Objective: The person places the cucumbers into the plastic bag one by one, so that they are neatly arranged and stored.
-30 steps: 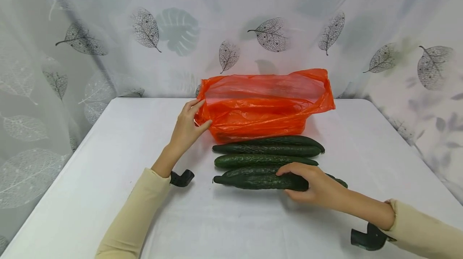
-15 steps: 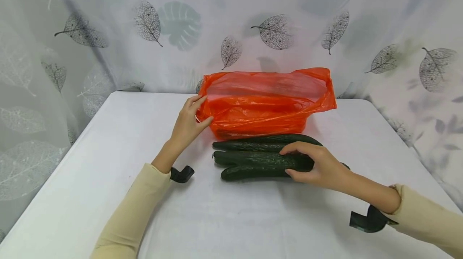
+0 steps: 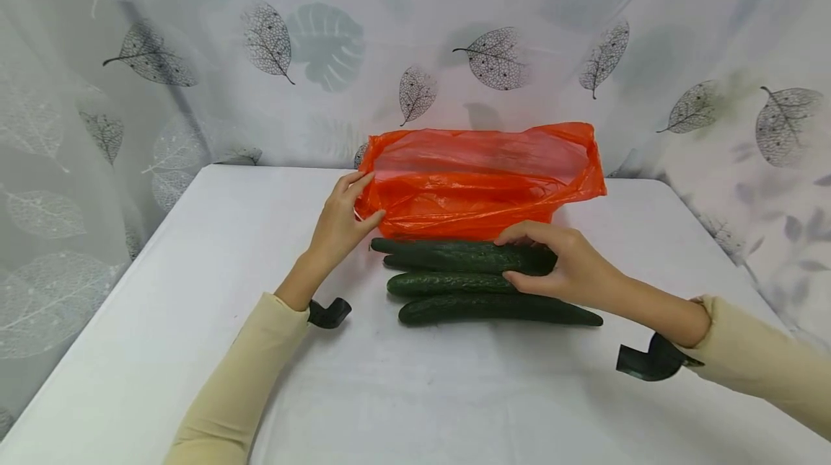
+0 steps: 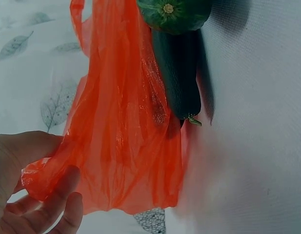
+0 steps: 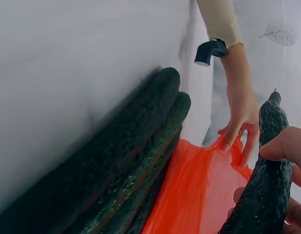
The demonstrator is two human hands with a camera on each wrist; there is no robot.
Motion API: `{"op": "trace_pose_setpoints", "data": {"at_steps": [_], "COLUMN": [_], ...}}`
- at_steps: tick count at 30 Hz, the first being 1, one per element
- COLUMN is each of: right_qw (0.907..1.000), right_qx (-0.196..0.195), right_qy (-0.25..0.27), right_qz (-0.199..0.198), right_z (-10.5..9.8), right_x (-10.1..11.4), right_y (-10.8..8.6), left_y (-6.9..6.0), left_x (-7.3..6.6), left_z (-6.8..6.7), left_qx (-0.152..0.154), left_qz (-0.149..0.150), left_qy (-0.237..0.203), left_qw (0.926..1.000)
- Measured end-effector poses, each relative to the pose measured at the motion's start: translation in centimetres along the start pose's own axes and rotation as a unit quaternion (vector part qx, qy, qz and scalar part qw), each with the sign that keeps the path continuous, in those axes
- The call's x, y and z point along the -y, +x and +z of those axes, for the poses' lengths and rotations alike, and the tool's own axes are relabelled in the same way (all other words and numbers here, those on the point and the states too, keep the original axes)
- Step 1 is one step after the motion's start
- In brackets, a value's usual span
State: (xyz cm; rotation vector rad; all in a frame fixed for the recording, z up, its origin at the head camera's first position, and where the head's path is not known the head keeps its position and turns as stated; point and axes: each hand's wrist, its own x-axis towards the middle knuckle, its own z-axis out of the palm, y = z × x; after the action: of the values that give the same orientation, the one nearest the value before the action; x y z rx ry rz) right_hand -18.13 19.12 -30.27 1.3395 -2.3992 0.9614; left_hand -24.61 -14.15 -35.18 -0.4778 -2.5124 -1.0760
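Note:
An orange-red plastic bag (image 3: 454,205) stands with its mouth spread at the back of the table. My left hand (image 3: 340,220) pinches the bag's left edge; in the left wrist view the thumb and fingers (image 4: 58,200) hold the crumpled film. My right hand (image 3: 571,263) grips one end of a dark green cucumber (image 3: 454,255), held just in front of the bag over another cucumber. Two more cucumbers lie nearer, the closest one (image 3: 493,309) parallel to the bag. In the right wrist view the gripped cucumber (image 5: 267,190) appears beside the bag (image 5: 204,185).
A white cloth covers the table (image 3: 389,393). Behind it hangs a pale curtain (image 3: 415,32) with leaf prints. A black device is strapped at each wrist, the left one (image 3: 330,313) close to the table surface.
My right hand has lifted the nearest cucumber off the row and carried it away from me, over the others, to the bag's front. My left hand keeps its hold on the bag.

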Motion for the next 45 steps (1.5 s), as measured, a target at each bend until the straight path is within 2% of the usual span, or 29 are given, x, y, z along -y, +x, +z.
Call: {"op": "trace_pose_setpoints", "data": {"at_steps": [13,23,34,45], "right_qw": [0.9996,0.9981,0.9954,0.9906], "right_qx": [-0.017,-0.048,-0.078,-0.107], "right_qy": [-0.021,0.010,0.048,0.074], "right_qz": [0.009,0.037,0.026,0.042], "right_z": [-0.6,-0.9,-1.2,-1.7], "right_x": [-1.3,-1.6,-2.0,-2.5], "right_y": [2.1,3.4,6.0,8.1], "left_y": [0.0,0.0,0.0,0.0], "left_x": [-0.3,-0.3,-0.2,-0.2], "left_z": [0.3,0.4,0.1,0.2], "left_qx": [-0.008,0.003,0.005,0.014], "left_qz": [0.005,0.002,-0.007,-0.010], "left_qy": [0.005,-0.006,0.006,-0.003], "left_qw": [0.9999,1.0000,0.9999,0.9998]}}
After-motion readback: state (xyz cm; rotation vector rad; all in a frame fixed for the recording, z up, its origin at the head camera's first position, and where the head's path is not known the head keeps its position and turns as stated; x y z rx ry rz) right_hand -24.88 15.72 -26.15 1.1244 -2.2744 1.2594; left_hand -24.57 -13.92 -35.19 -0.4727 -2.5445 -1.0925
